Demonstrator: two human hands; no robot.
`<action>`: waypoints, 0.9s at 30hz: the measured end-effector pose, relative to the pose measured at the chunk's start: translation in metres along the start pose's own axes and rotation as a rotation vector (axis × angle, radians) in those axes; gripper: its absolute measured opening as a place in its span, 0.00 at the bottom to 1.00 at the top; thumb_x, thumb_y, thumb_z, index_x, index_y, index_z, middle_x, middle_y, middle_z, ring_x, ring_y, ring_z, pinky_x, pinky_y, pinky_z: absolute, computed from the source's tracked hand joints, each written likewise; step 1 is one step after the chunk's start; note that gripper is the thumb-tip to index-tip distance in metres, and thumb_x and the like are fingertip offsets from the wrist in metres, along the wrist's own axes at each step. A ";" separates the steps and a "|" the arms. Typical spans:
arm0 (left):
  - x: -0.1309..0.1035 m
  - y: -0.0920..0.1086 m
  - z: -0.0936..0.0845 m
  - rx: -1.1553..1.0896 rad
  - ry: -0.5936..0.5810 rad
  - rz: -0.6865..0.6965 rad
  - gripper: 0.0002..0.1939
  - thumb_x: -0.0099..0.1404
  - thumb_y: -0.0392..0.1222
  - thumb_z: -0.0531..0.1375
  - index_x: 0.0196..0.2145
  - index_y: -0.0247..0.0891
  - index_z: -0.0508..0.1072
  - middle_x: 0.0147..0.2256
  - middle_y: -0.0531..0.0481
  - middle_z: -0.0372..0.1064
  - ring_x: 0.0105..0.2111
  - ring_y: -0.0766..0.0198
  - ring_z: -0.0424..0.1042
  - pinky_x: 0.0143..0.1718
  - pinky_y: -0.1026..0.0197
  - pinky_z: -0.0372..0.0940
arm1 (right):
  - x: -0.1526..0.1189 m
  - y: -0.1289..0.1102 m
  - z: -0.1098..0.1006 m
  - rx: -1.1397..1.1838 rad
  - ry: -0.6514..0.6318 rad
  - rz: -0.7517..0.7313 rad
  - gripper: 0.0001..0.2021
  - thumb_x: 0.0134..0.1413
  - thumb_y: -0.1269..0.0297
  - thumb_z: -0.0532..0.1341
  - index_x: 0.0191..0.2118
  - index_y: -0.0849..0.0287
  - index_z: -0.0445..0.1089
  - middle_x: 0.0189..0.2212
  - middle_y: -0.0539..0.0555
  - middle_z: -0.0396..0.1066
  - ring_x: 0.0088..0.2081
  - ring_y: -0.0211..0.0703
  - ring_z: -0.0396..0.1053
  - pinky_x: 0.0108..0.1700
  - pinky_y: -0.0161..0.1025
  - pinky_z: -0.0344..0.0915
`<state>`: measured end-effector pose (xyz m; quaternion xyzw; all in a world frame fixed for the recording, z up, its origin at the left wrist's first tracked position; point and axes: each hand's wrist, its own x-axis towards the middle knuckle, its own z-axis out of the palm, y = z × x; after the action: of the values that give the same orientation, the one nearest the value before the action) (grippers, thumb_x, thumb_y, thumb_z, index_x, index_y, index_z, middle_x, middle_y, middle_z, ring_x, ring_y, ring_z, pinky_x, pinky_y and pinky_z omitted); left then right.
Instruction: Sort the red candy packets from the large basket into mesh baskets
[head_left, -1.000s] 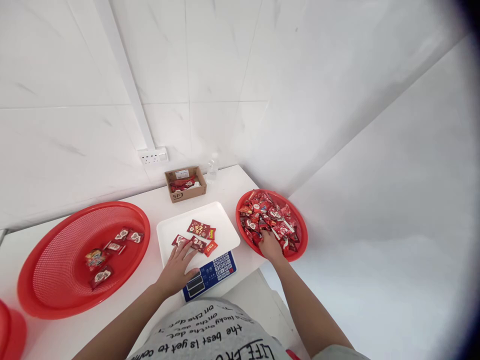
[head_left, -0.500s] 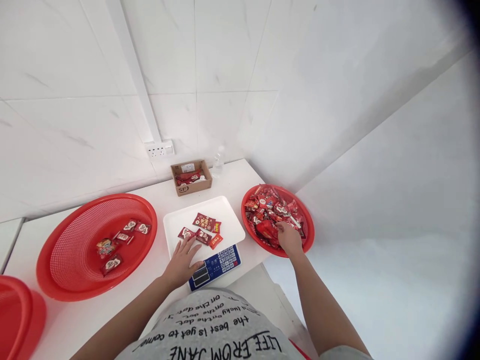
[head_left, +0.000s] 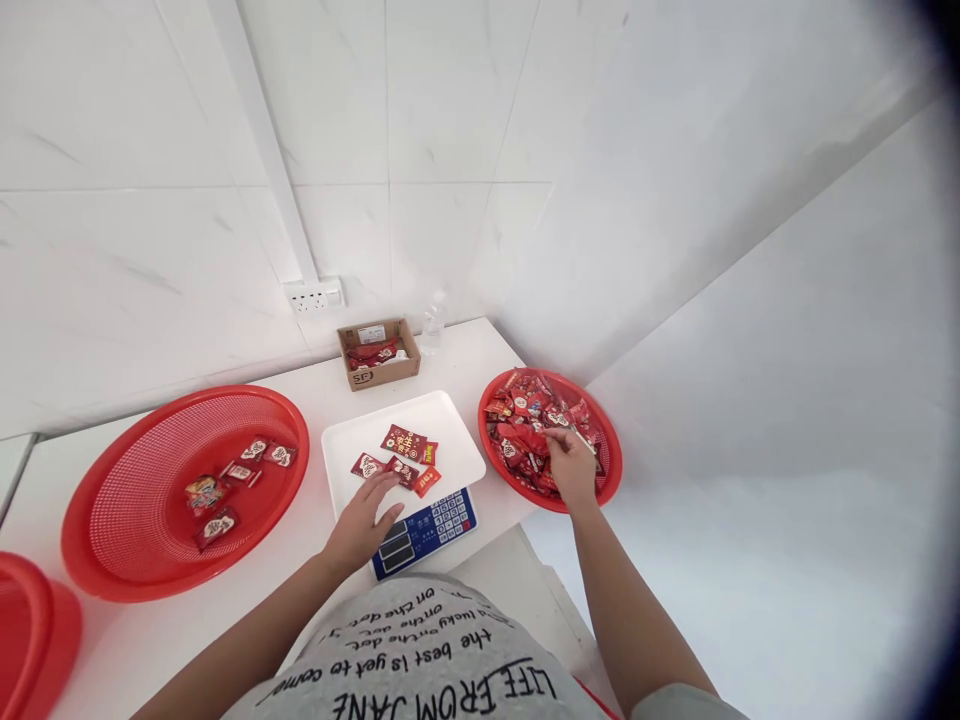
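Hands apart, left hand loosely spread by packets on tray, right hand pinching red packet in basket

Cardboard box beside clear bottle, white wall socket, trunking above it, veined tiles

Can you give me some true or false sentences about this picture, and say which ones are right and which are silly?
1. The brown box stands near the clear bottle. True.
2. The left hand is inside the brown box. False: it is at the front of the white tray.
3. The right hand is at the fuller red basket. True.
4. The big basket left of the tray is filled to the top. False: just a few packets lie in it.
5. The socket is on the wall. True.
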<state>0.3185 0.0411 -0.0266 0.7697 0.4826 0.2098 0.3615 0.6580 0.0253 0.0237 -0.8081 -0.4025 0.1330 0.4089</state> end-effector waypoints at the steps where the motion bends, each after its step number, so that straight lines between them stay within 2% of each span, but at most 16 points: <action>1: 0.001 0.009 -0.001 -0.123 -0.006 -0.069 0.21 0.63 0.51 0.51 0.51 0.41 0.64 0.54 0.44 0.62 0.57 0.55 0.57 0.57 0.48 0.52 | -0.006 -0.006 0.005 0.055 -0.014 -0.032 0.12 0.49 0.62 0.53 0.35 0.59 0.72 0.35 0.56 0.74 0.37 0.45 0.69 0.42 0.42 0.63; 5: 0.008 0.046 -0.003 -0.757 -0.155 -0.426 0.24 0.63 0.56 0.49 0.50 0.38 0.63 0.46 0.41 0.69 0.46 0.57 0.69 0.50 0.52 0.62 | -0.040 -0.033 0.034 0.263 -0.143 -0.200 0.11 0.52 0.61 0.53 0.34 0.58 0.70 0.34 0.55 0.74 0.38 0.44 0.69 0.43 0.42 0.65; 8: 0.012 0.063 -0.005 -1.110 -0.261 -0.601 0.27 0.63 0.59 0.49 0.49 0.35 0.64 0.42 0.39 0.71 0.42 0.57 0.72 0.44 0.55 0.66 | -0.068 -0.050 0.054 0.338 -0.261 -0.370 0.10 0.54 0.64 0.52 0.33 0.57 0.70 0.35 0.54 0.73 0.39 0.43 0.69 0.45 0.43 0.64; 10: 0.013 0.068 -0.006 -1.227 -0.264 -0.642 0.25 0.62 0.58 0.52 0.47 0.35 0.65 0.41 0.40 0.72 0.40 0.58 0.73 0.42 0.57 0.68 | -0.082 -0.058 0.062 0.336 -0.328 -0.465 0.10 0.55 0.65 0.51 0.33 0.56 0.70 0.35 0.54 0.73 0.40 0.43 0.69 0.46 0.44 0.64; 16: 0.010 0.061 -0.010 -1.293 -0.095 -0.613 0.17 0.58 0.42 0.62 0.44 0.38 0.65 0.37 0.47 0.73 0.34 0.64 0.74 0.35 0.63 0.69 | -0.099 -0.064 0.065 0.313 -0.441 -0.574 0.09 0.54 0.68 0.52 0.35 0.55 0.70 0.36 0.54 0.72 0.40 0.42 0.68 0.45 0.44 0.65; 18: 0.009 0.059 -0.010 -1.282 -0.089 -0.582 0.17 0.57 0.41 0.63 0.43 0.38 0.65 0.38 0.47 0.72 0.34 0.64 0.73 0.35 0.62 0.69 | -0.099 -0.060 0.067 0.314 -0.436 -0.526 0.09 0.52 0.67 0.54 0.39 0.56 0.69 0.39 0.55 0.71 0.43 0.43 0.67 0.46 0.44 0.65; 21: 0.008 0.058 -0.010 -1.258 -0.108 -0.529 0.19 0.55 0.42 0.64 0.44 0.39 0.65 0.40 0.48 0.71 0.36 0.63 0.73 0.34 0.62 0.68 | -0.098 -0.054 0.073 0.362 -0.485 -0.309 0.17 0.51 0.61 0.57 0.47 0.58 0.64 0.47 0.59 0.67 0.47 0.45 0.65 0.46 0.44 0.65; 24: 0.008 0.060 -0.010 -1.204 -0.136 -0.483 0.22 0.54 0.45 0.65 0.44 0.39 0.64 0.42 0.47 0.71 0.38 0.62 0.72 0.34 0.62 0.68 | -0.096 -0.054 0.077 0.506 -0.666 -0.071 0.25 0.48 0.56 0.59 0.53 0.57 0.59 0.50 0.58 0.65 0.49 0.45 0.65 0.47 0.44 0.66; 27: 0.008 0.063 -0.011 -1.127 -0.150 -0.486 0.24 0.52 0.48 0.66 0.43 0.37 0.65 0.41 0.47 0.71 0.38 0.61 0.72 0.35 0.62 0.67 | -0.095 -0.057 0.075 0.669 -0.869 0.119 0.26 0.45 0.54 0.62 0.51 0.56 0.60 0.46 0.55 0.69 0.45 0.45 0.68 0.45 0.43 0.67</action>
<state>0.3516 0.0352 0.0280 0.3410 0.4326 0.2893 0.7829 0.5259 0.0144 0.0094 -0.5262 -0.4237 0.5978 0.4315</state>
